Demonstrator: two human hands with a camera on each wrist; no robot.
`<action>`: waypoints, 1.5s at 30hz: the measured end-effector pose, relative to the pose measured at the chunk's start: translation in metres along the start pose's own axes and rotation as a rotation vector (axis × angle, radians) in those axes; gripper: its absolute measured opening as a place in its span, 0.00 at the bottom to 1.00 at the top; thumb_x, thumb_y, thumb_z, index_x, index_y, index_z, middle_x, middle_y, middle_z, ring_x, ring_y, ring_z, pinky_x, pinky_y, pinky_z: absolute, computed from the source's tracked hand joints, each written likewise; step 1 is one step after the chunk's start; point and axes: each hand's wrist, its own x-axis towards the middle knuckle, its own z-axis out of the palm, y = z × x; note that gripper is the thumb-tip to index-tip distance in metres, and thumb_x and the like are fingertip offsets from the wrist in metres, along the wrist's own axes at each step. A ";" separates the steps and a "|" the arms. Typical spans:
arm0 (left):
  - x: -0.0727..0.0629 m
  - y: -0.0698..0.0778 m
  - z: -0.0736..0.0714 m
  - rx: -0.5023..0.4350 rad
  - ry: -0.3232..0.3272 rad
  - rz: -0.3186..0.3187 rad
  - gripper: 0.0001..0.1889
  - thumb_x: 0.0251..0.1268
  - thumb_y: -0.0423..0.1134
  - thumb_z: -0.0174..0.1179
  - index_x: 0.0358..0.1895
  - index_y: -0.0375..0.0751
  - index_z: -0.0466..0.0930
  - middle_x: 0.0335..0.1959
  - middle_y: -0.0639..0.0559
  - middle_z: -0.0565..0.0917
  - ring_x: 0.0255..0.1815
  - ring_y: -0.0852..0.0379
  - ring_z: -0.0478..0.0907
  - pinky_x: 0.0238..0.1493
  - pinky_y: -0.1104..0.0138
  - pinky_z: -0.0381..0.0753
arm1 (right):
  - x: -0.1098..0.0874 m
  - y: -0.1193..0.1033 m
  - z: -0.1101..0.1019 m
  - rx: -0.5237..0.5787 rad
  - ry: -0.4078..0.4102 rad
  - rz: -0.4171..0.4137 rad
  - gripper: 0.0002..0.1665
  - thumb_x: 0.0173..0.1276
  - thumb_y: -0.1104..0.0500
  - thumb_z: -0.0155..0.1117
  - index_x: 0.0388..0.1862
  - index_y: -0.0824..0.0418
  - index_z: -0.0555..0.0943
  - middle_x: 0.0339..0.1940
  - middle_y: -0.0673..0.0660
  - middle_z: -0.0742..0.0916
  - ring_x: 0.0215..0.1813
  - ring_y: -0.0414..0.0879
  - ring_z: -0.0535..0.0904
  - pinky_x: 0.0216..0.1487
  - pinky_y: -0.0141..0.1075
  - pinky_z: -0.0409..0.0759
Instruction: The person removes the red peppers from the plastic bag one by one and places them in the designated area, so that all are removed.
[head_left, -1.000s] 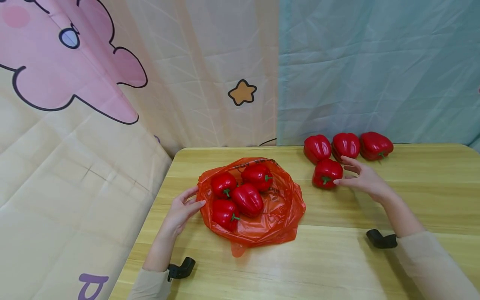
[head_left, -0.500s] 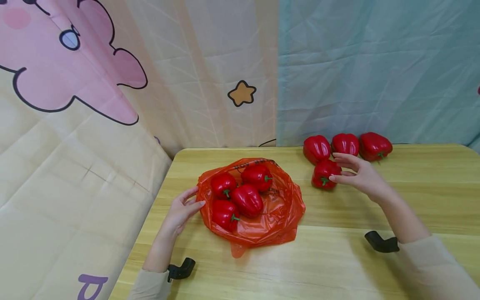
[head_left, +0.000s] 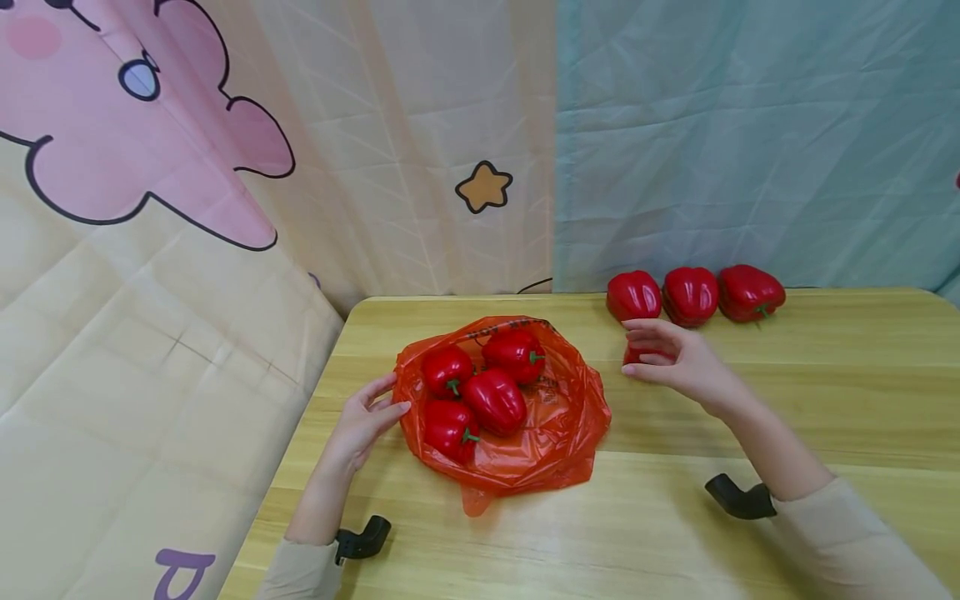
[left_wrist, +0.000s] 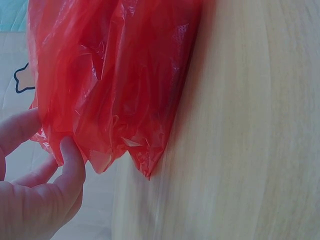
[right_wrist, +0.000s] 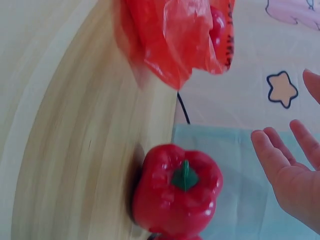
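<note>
An orange-red plastic bag point(head_left: 558, 433) sits with its mouth wide on the table, several red bell peppers point(head_left: 495, 400) inside. My left hand point(head_left: 360, 429) touches the bag's left side with thumb and fingers spread; the left wrist view shows the thumb point(left_wrist: 72, 155) against the plastic. My right hand point(head_left: 686, 362) hovers in front of a red bell pepper with a green stem point(right_wrist: 175, 192), mostly hiding it in the head view. In the right wrist view a gap separates those fingers from the pepper, and nothing is held.
Along the back edge of the wooden table point(head_left: 555, 542) lie three more bell peppers point(head_left: 690, 296), right of the bag. A patterned curtain point(head_left: 420, 167) hangs directly behind the table. A black wrist mount point(head_left: 738, 498) sticks out from the right forearm.
My right hand has moved left, from the right side of the front bell pepper to in front of it. The left hand and the bag have stayed put.
</note>
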 end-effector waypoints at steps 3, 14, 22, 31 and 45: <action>0.000 0.000 0.000 0.002 0.000 0.000 0.30 0.62 0.25 0.55 0.68 0.30 0.56 0.63 0.36 0.63 0.46 0.63 0.77 0.49 0.69 0.78 | 0.001 -0.003 0.008 0.018 -0.028 -0.011 0.35 0.59 0.61 0.68 0.64 0.65 0.66 0.58 0.64 0.75 0.57 0.53 0.73 0.51 0.28 0.77; 0.000 0.001 0.000 0.008 0.000 -0.003 0.30 0.63 0.25 0.55 0.68 0.30 0.56 0.64 0.36 0.63 0.46 0.63 0.77 0.49 0.70 0.78 | 0.013 -0.004 0.039 0.060 -0.130 -0.037 0.35 0.57 0.61 0.70 0.62 0.67 0.68 0.58 0.66 0.76 0.59 0.62 0.71 0.54 0.40 0.77; 0.000 0.000 0.000 0.005 -0.002 0.002 0.31 0.63 0.25 0.55 0.68 0.29 0.56 0.64 0.35 0.63 0.46 0.62 0.77 0.49 0.69 0.78 | 0.022 -0.002 0.064 0.046 -0.205 -0.064 0.36 0.56 0.60 0.70 0.62 0.68 0.69 0.57 0.68 0.76 0.57 0.62 0.72 0.55 0.47 0.76; 0.000 0.001 -0.001 0.012 -0.005 -0.003 0.30 0.63 0.26 0.55 0.68 0.30 0.56 0.64 0.36 0.63 0.47 0.61 0.77 0.50 0.69 0.78 | 0.030 -0.002 0.092 0.039 -0.255 -0.078 0.35 0.56 0.60 0.71 0.62 0.67 0.69 0.56 0.68 0.76 0.57 0.63 0.72 0.54 0.47 0.76; 0.000 0.000 -0.001 -0.007 -0.008 -0.001 0.31 0.63 0.25 0.55 0.68 0.29 0.55 0.64 0.35 0.62 0.46 0.63 0.77 0.49 0.69 0.78 | 0.034 -0.002 0.125 -0.054 -0.238 -0.040 0.36 0.53 0.58 0.73 0.61 0.62 0.71 0.54 0.60 0.78 0.55 0.56 0.73 0.51 0.44 0.79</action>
